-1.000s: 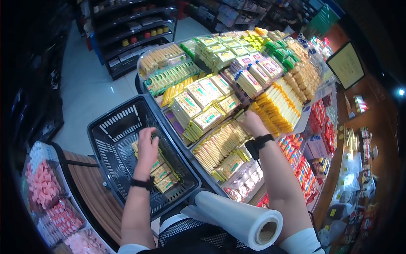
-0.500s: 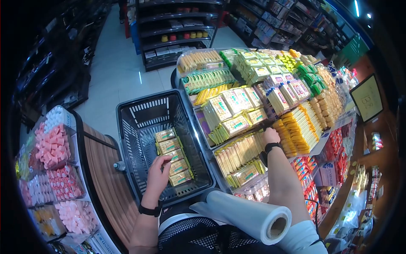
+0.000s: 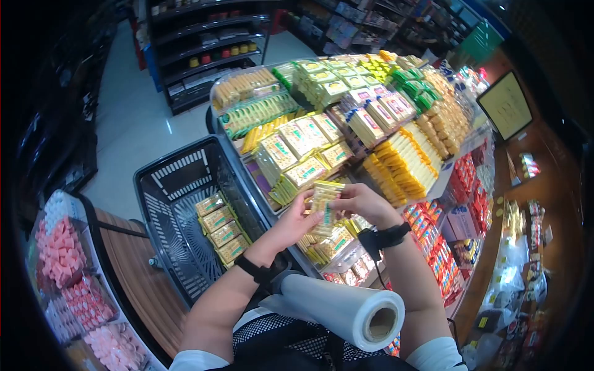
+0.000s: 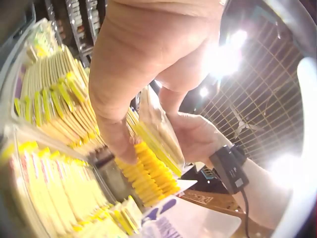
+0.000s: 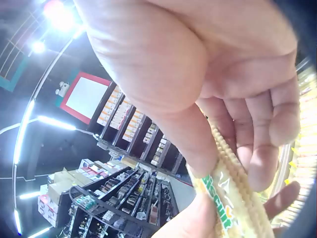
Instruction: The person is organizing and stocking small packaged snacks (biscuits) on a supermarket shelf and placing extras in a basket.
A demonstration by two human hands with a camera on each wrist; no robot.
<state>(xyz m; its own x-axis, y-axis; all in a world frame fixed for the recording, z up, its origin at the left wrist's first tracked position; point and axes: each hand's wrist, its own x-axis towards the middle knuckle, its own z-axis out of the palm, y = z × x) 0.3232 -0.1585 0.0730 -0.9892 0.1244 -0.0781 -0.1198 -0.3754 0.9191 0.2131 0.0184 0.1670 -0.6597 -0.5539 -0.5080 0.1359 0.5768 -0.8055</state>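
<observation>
A flat, clear-wrapped biscuit pack [image 3: 324,207] with green lettering is held up between both hands, over the biscuit display. My left hand [image 3: 289,226] pinches its left side, thumb across the front. On the other side my right hand [image 3: 366,204] grips it near the top between thumb and fingers. The right wrist view shows the ridged biscuit edges of the pack [image 5: 233,198] under the right thumb. Beside the display, a black shopping basket [image 3: 216,162] contains a row of several similar packs [image 3: 223,229].
Sloping display bins hold stacked biscuit packs [image 3: 297,139], yellow packets [image 3: 402,164] and red packets [image 3: 433,244]. A large roll of clear plastic film [image 3: 334,303] lies close to the body. On the left stands a wood-sided counter [image 3: 127,253] with pink sweets [image 3: 60,256].
The right hand has come back from the biscuit bin with a pack. The left hand has left the space over the basket and moved right to meet it at the pack.
</observation>
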